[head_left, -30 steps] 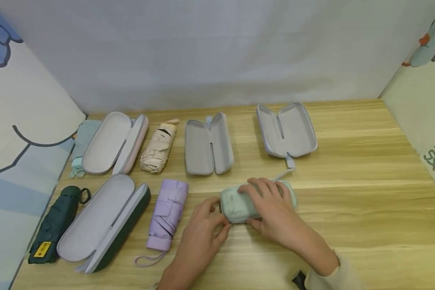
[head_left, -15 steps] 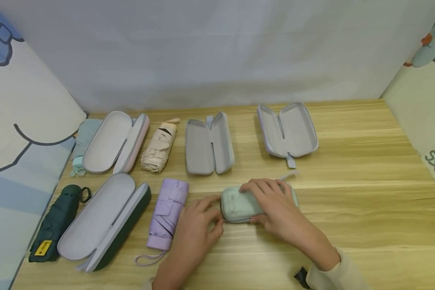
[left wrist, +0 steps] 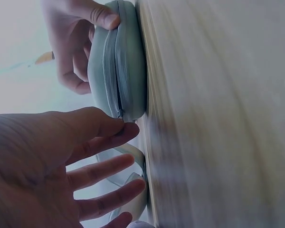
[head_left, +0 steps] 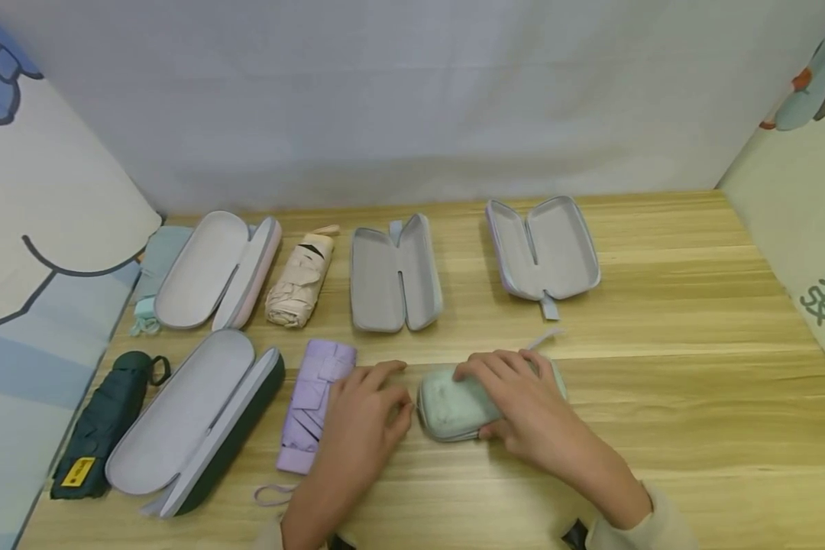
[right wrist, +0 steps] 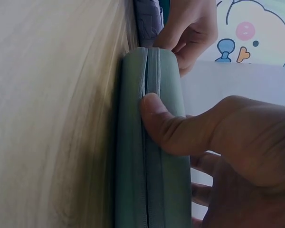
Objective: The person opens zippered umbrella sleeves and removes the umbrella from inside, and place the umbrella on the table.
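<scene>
A pale green zip case lies closed-shaped on the wooden table, its strap sticking out at the far right. My right hand grips it from above, fingers over the top and thumb against the zip seam on the near side. At the case's left end, my left hand pinches the small zipper pull between thumb and index finger, other fingers spread. Along the near side the zipper tracks stand slightly parted. A folded purple umbrella lies partly behind my left hand.
Open grey-lined cases stand at the back: one in the middle, one at right. At left are an open pink case, an open dark green case, and beige, dark green and teal folded umbrellas.
My left hand has moved left from the case's near corner to beyond its left end, overlapping the purple umbrella. The case has shifted slightly toward me under my right hand.
</scene>
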{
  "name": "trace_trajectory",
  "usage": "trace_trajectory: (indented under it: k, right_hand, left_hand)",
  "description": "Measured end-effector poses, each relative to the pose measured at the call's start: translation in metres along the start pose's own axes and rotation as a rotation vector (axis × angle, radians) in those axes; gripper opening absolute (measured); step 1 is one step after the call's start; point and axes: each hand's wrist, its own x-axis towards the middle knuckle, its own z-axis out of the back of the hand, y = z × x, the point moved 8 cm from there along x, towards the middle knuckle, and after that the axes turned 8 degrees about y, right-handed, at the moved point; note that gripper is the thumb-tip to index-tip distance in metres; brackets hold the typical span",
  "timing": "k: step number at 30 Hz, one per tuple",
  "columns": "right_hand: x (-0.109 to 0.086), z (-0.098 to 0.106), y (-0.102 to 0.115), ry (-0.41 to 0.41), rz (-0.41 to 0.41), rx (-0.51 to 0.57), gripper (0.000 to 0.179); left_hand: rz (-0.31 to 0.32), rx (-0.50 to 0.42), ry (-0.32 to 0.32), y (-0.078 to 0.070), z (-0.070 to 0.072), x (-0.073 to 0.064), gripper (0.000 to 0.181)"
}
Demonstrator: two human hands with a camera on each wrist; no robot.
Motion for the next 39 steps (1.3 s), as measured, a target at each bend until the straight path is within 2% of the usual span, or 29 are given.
trace_trajectory:
  k: [7, 13, 25, 34, 39]
  right_hand:
    - [-0.006, -0.001, 0.004, 0.0, 0.014, 0.002, 0.077]
    - [-0.009, -0.002, 0.006, 0.02, 0.021, 0.017, 0.076]
    - [-0.019, -0.008, 0.012, 0.02, 0.086, 0.041, 0.081]
    - [-0.022, -0.009, 0.014, 0.014, 0.133, 0.026, 0.077]
    - [-0.026, -0.008, 0.007, 0.051, 0.128, 0.055, 0.077]
  left_hand:
    - [-0.039, 0.038, -0.041, 0.0, 0.002, 0.004, 0.007]
    - [-0.084, 0.087, -0.046, -0.003, 0.003, 0.007, 0.006]
    - [-0.144, 0.146, 0.04, -0.01, 0.0, 0.013, 0.005]
    - [-0.197, 0.157, 0.056, -0.013, -0.003, 0.019, 0.005]
    - [-0.234, 0.126, 0.065, -0.015, -0.002, 0.021, 0.006]
